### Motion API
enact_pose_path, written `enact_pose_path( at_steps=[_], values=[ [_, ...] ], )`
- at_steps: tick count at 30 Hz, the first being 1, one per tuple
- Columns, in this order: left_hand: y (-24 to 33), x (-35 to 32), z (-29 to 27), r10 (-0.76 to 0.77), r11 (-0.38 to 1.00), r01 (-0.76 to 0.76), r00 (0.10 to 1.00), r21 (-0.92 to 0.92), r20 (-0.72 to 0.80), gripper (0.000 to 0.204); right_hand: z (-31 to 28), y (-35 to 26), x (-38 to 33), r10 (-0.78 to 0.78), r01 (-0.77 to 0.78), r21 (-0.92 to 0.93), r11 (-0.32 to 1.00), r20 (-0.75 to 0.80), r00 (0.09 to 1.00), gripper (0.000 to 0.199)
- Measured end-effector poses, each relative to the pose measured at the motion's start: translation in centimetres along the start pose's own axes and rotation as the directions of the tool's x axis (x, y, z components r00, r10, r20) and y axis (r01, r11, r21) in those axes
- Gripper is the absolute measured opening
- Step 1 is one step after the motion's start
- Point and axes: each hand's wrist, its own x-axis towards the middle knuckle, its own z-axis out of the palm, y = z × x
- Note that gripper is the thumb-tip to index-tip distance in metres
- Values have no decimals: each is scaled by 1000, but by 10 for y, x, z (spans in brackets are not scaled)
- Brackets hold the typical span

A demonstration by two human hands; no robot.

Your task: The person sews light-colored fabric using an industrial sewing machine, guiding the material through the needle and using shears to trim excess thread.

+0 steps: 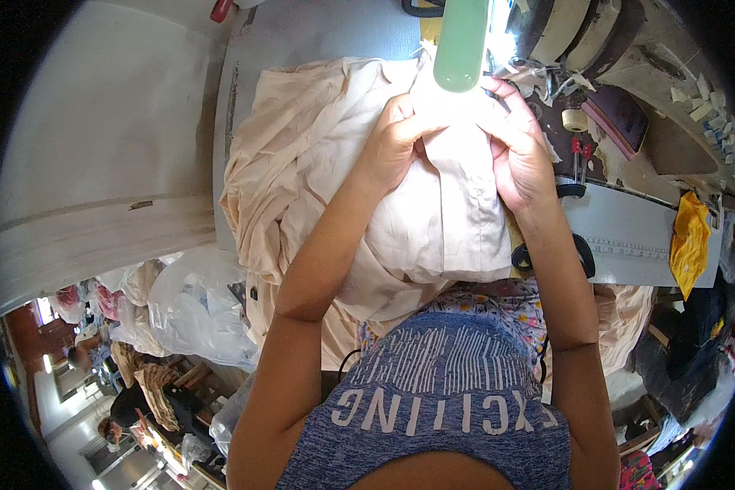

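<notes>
The left hand (394, 145) has its grip pinched, thumb above and fingers curled below, on the loose, creased cream cloth (302, 147). The right hand (521, 155) lies along that cloth's opposite side; glare washes out its fingertips, so I cannot tell how firm its grip is. The cloth spreads over the light grey, flat-topped desk (629, 233), reaching its left edge and hanging past its near edge. That hanging weight could drag the cloth askew if either grip slackened, and loose folds on the left might bunch underneath. Just above the hands hangs one pale green, round-ended bar (461, 49); fingers could bump it if they rose. Toward the desk's right edge I count one cream tape roll (574, 121), one flat maroon case (618, 118) and, at the near right corner, one crumpled yellow bag-like piece (688, 245). Hands: two; cloth layers: uncountable.
</notes>
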Motion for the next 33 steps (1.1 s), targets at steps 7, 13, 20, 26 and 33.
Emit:
enact_pose_path(
  at_steps=[7, 13, 20, 26, 33],
  values=[
    [-1, -1, -6, -8, 989, 4, 1000, 145, 25, 19, -11, 1, 0, 15, -17, -32, 999, -44, 999, 38],
    [-1, -1, 2, 65, 994, -64, 998, 87, -6, 13, -7, 1, -1, 50, -48, 86, 995, -27, 998, 34],
    [-3, 2, -2, 109, 970, -113, 994, 216, 34, 15, -13, 0, -2, 88, -85, 136, 987, -16, 996, 34],
    [1, -1, 4, 205, 887, -194, 979, 420, 20, 13, -5, 3, -6, -476, 358, -795, 490, 100, 874, 16],
    [4, 0, 0, 84, 888, -101, 995, 450, 57, 10, 5, 5, -16, -427, 371, -714, 594, 111, 898, 15]
  ],
)
